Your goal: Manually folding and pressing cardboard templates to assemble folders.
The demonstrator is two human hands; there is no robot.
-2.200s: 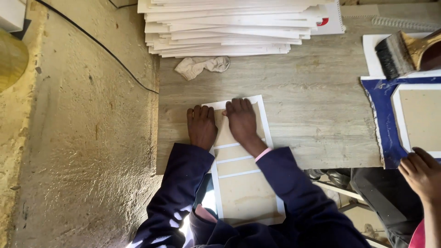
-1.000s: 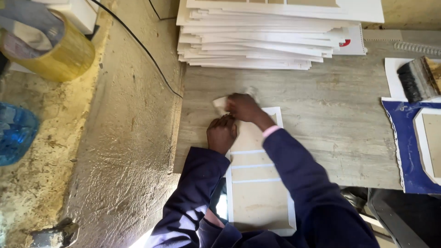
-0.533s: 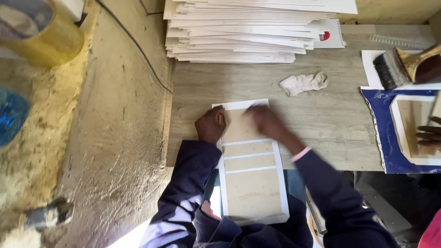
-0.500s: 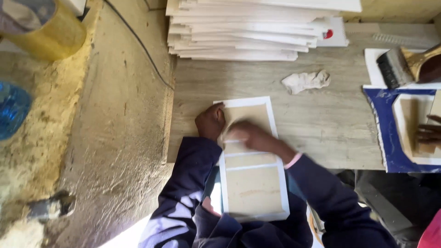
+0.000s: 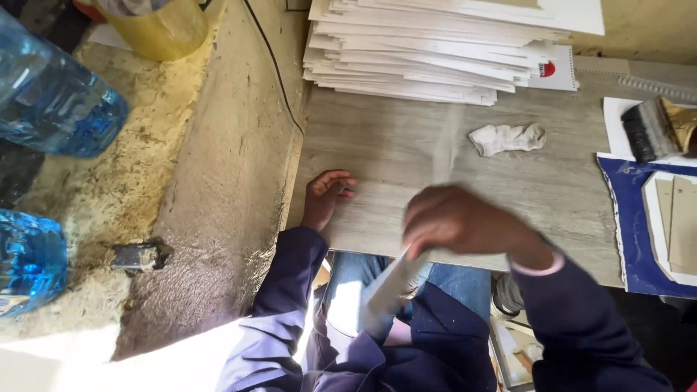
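Head view, looking straight down over a grey wood-grain table (image 5: pixel 406 145). Left hand (image 5: pixel 325 194) lying on the near left part of the table, fingers loosely curled, gripping nothing, palm side down against the surface. Right hand (image 5: pixel 465 221) raised above the near edge of the table, fingers closed around a pale flat board (image 5: pixel 396 279), blurred with motion. Board tilted on edge, its lower end down over the lap between the 2 dark blue sleeves, its upper end smeared into a faint streak across the table towards the far stack; exact shape too blurred to tell.

Further back on the table, a tall stack of white boards (image 5: pixel 443 51), slightly fanned, reaching past the top of the frame. Just to its right, well apart from both hands, a crumpled white cloth (image 5: pixel 507 138). At the right edge, a wide brush (image 5: pixel 653 129) with dark bristles resting on white paper, and below it a blue sheet (image 5: pixel 630 218) carrying tan card pieces.

Left of the table, a rough concrete ledge (image 5: pixel 218 181) with a thin black cable (image 5: pixel 272 65) running across it. Beyond that, 2 blue plastic water bottles (image 5: pixel 51 94), a yellow roll of tape (image 5: pixel 163 29) at the top, and a small dark metal piece (image 5: pixel 138 255) lying near the ledge.
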